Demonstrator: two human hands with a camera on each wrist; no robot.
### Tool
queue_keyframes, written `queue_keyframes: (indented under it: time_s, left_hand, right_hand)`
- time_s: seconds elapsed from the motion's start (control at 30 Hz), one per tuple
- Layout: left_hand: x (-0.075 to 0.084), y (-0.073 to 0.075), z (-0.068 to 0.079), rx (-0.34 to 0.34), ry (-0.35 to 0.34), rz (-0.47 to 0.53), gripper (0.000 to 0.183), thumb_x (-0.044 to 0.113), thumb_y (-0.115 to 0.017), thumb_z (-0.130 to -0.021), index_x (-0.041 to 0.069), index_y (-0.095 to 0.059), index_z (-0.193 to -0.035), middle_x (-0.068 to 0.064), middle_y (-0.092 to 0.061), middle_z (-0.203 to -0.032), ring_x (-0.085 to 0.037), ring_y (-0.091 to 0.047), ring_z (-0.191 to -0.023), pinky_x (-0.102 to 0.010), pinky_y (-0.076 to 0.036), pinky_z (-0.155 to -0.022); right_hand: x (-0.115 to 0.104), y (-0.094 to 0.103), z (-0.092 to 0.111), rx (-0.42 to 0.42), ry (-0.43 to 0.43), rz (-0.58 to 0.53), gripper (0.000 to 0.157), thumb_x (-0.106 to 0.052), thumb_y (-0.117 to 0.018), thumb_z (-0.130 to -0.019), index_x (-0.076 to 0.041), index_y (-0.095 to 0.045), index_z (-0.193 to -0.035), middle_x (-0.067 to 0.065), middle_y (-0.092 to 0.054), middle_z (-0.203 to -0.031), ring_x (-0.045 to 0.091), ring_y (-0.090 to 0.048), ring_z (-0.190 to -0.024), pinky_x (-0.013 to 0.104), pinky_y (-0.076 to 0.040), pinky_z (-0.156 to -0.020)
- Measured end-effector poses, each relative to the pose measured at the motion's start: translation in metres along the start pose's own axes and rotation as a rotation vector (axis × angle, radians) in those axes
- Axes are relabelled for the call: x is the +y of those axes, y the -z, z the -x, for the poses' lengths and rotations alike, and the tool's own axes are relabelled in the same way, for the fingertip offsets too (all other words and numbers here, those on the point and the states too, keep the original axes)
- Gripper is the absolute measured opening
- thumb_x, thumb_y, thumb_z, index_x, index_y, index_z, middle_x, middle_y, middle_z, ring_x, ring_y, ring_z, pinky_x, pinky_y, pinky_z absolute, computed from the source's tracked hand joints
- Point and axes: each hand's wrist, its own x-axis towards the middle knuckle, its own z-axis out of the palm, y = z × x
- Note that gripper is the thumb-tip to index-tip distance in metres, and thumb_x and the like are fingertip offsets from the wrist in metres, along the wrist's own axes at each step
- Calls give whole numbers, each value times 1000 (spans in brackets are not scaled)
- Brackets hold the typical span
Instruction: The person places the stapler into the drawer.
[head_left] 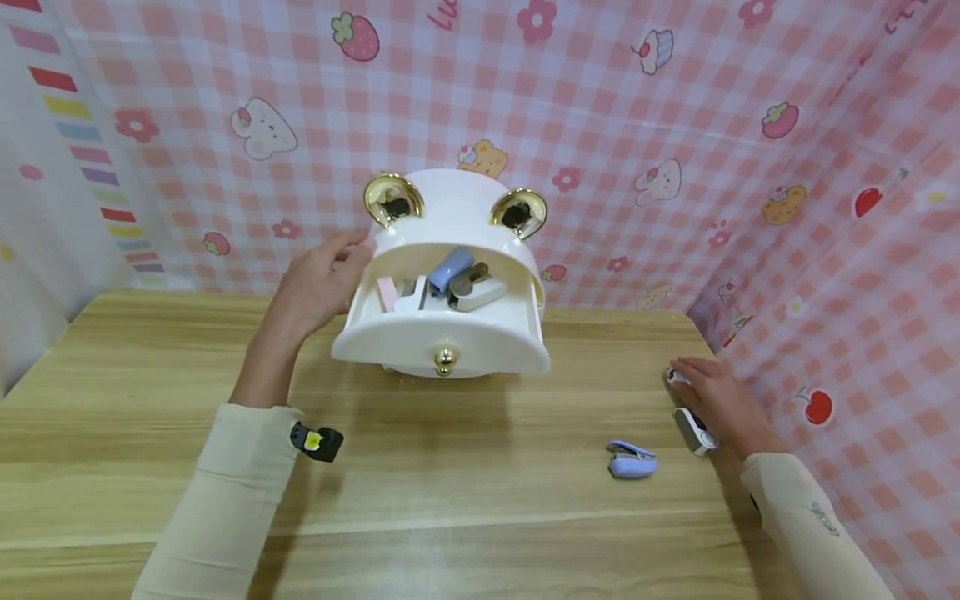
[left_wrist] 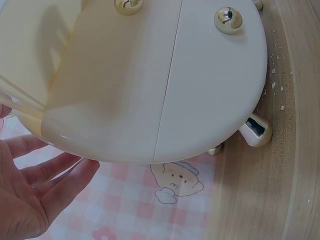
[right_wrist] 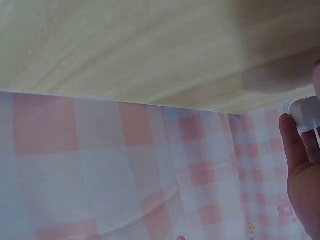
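A white storage box with gold-rimmed eyes has its upper drawer pulled out. In the drawer lie a blue stapler, a white-and-grey stapler and pink and white pieces. My left hand rests against the box's left side; in the left wrist view its fingers are fairly straight along the rounded wall. Near the table's right edge my right hand pinches a small white stapler, mostly hidden by the fingers. Beside that hand lies another white stapler.
A lilac-blue stapler lies on the wooden table, left of the right hand. Pink checked cloth hangs behind the table and along its right side. A closed lower drawer front shows under the open one.
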Motion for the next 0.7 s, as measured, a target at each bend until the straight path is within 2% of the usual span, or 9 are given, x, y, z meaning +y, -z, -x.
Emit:
queue_keyframes:
  time_s: [0.33, 0.57, 0.7]
  left_hand:
    - [1, 0, 1, -5, 14, 18, 76, 66, -36, -101, 16, -39, -157, -20, -53, -146, -39, -62, -116, -46, -61, -80]
    - [-1, 0, 1, -1, 8, 14, 76, 66, -35, -101, 15, -39, -158, -20, -52, -146, -39, -63, -115, -47, -61, -80]
    - [0, 0, 0, 1, 5, 5, 76, 67, -35, -101, 15, -39, -158, -20, -52, -146, -39, -63, -114, -46, -61, -79]
  right_hand:
    - [-12, 15, -10, 82, 66, 4, 45, 8, -81, -77, 8, -67, -119, 24, -67, -115, 46, -64, -103, 61, -53, -84]
    - [-21, 28, -28, 173, 140, 1, 42, 6, -82, -76, 11, -68, -115, 25, -69, -109, 45, -66, -98, 59, -54, -82]
    - [-28, 39, -38, 206, 153, -8, 45, 6, -82, -74, 11, -68, -116, 26, -69, -108, 45, -66, -96, 60, -55, -81]
